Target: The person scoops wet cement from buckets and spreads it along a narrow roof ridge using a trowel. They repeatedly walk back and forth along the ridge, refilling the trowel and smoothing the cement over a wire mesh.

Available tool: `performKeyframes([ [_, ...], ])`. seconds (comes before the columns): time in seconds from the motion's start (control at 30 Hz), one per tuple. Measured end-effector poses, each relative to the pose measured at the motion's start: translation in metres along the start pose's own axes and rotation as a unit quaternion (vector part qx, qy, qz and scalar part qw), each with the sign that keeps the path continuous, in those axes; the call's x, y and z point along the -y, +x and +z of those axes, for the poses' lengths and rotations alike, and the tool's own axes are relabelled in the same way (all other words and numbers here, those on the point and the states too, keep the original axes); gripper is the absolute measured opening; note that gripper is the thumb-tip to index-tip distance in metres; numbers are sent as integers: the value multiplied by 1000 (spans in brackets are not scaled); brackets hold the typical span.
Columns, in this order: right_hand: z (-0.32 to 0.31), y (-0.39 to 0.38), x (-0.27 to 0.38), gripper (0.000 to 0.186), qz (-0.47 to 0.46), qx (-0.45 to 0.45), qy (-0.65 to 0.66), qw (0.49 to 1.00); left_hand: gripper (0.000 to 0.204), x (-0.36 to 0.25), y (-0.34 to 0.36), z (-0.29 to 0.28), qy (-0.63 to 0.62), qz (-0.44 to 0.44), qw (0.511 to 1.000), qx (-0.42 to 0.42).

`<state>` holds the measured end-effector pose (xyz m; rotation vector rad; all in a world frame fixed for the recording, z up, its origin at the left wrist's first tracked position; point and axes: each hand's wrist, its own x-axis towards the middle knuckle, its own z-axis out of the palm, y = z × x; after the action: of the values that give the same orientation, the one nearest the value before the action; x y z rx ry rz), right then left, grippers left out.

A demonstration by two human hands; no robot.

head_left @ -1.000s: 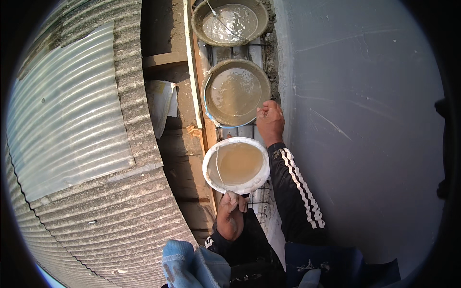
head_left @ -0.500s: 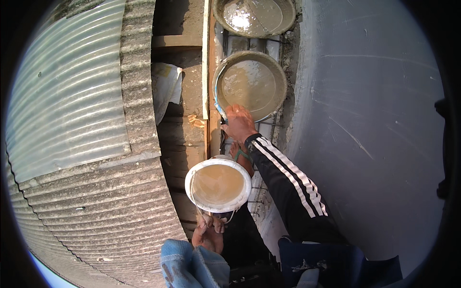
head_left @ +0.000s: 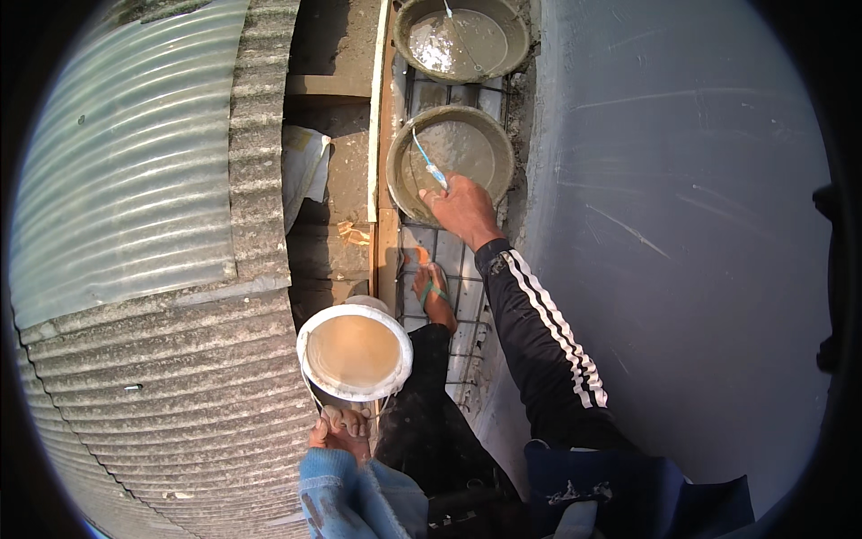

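Note:
My left hand (head_left: 339, 429) is closed on the wire handle of a white-rimmed bucket (head_left: 353, 350) of cloudy brown water, low in the view left of my dark trouser leg. My right hand (head_left: 462, 208) reaches over the middle round bucket (head_left: 498, 158) of wet grey mix, its fingers closed round the blue-gripped wire handle (head_left: 431, 167). A second bucket of grey mix (head_left: 514, 40) stands beyond it. My sandalled foot (head_left: 431, 287) is below the middle bucket on a steel bar grid (head_left: 461, 269).
A corrugated roof (head_left: 153, 368) with a translucent sheet (head_left: 126, 198) fills the left. Wooden boards (head_left: 384, 251), a dark recess and a pale sack (head_left: 303, 166) lie beside the narrow strip. A smooth grey surface (head_left: 673, 269) runs along the right.
My right hand has moved from the middle bucket's right rim onto its handle, which is now raised. My left hand and the water bucket have moved down and left, uncovering my foot.

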<state>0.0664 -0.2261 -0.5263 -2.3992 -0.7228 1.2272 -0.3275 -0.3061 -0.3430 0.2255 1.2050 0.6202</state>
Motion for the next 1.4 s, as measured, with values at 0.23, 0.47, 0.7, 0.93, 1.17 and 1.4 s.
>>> performKeyframes([
  [0.23,-17,-55,-6,41,-32,13,1,999,41,-14,-15,-38,-16,2,1000,3],
  [0.47,3,-80,-32,38,-46,25,-29,998,32,-33,2,-35,-36,10,990,133],
  [0.7,57,-119,-80,37,-123,6,-31,992,38,-72,8,73,105,11,994,-1],
  [0.93,34,-139,-50,22,-121,-21,11,992,42,-97,46,185,149,42,987,49],
  [1.17,-25,-66,67,30,-63,-84,510,854,32,-86,130,253,175,54,971,151],
  [1.4,22,96,42,24,208,-72,735,641,28,-31,215,296,151,16,972,178],
])
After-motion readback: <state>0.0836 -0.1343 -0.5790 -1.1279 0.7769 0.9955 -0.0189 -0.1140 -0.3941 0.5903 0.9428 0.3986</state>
